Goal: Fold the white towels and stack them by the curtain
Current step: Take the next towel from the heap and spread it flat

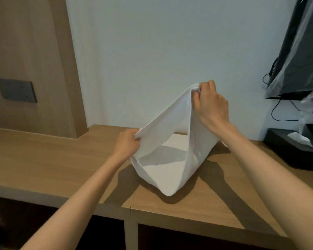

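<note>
Watching through the head camera, I saw both bare arms reach forward over a wooden counter [43, 159] that ran across the lower half of the frame. The white towel [170, 170] sat just right of centre, partly lifted. Its lower fold rested on the counter near the front edge, and its upper edge was stretched between the two hands.

The left hand [127, 141] was at the centre of the frame, low and close to the counter. Its fingers were curled tight round one end of that upper edge. The right hand [210, 103] was higher and further right, raised in front of the white wall [152, 51]. It pinched the other end between thumb and bent fingers, with a small bunch of cloth showing above the knuckles. The edge sloped up from left to right, and the towel sagged open below it like a pocket. Through that opening a flat white patch lay on the counter. I could not tell whether it was part of the same towel or another piece.

At the upper left stood a wood panel [25, 51] carrying a grey switch plate [16, 90]. At the upper right hung a dark screen [300, 51] under clear plastic, with black cables [278, 112] trailing beneath it. Below that, at the right edge, a black tissue box [293, 154] sat on the counter, well apart from the towel, with a white tissue [300, 138] poking out.
</note>
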Demonstrator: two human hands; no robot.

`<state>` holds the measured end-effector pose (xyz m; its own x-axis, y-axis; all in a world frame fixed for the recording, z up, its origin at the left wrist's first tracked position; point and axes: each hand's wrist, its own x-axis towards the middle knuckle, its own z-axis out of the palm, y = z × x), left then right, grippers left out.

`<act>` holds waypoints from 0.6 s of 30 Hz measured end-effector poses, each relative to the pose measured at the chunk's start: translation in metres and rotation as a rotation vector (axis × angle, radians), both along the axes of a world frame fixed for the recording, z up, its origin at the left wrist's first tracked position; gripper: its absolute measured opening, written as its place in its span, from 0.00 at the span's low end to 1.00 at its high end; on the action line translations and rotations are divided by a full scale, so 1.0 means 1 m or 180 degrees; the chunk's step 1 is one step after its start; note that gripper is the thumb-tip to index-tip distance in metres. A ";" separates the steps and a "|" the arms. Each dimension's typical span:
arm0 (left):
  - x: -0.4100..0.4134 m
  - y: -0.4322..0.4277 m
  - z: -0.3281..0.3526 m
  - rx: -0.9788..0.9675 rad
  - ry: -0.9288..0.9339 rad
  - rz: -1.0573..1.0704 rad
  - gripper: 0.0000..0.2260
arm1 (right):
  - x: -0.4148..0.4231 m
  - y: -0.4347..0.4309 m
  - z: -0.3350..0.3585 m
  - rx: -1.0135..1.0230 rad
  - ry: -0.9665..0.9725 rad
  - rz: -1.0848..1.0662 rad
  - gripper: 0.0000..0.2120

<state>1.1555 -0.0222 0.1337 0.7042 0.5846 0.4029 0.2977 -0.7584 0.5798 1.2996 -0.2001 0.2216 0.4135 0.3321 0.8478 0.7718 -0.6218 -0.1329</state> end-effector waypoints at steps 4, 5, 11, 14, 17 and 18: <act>-0.022 0.019 0.021 0.0057 -0.0001 0.0331 0.14 | -0.009 0.007 0.029 0.0627 0.0143 -0.0116 0.13; -0.028 0.025 0.026 0.0054 0.0043 0.0435 0.16 | -0.009 0.008 0.037 0.0804 0.0252 -0.0149 0.13; -0.068 0.057 0.052 -0.0665 -0.0172 0.0367 0.16 | -0.006 -0.001 0.070 0.1321 0.0617 -0.0200 0.14; -0.083 0.058 0.072 -0.1256 -0.0643 -0.0086 0.12 | -0.006 -0.005 0.076 0.1366 0.0714 -0.0215 0.14; -0.096 0.051 0.087 -0.1563 -0.1148 -0.0399 0.11 | -0.007 -0.007 0.080 0.1438 0.0857 -0.0220 0.14; -0.098 0.049 0.090 -0.1620 -0.1261 -0.0435 0.11 | -0.007 -0.008 0.082 0.1464 0.0870 -0.0232 0.14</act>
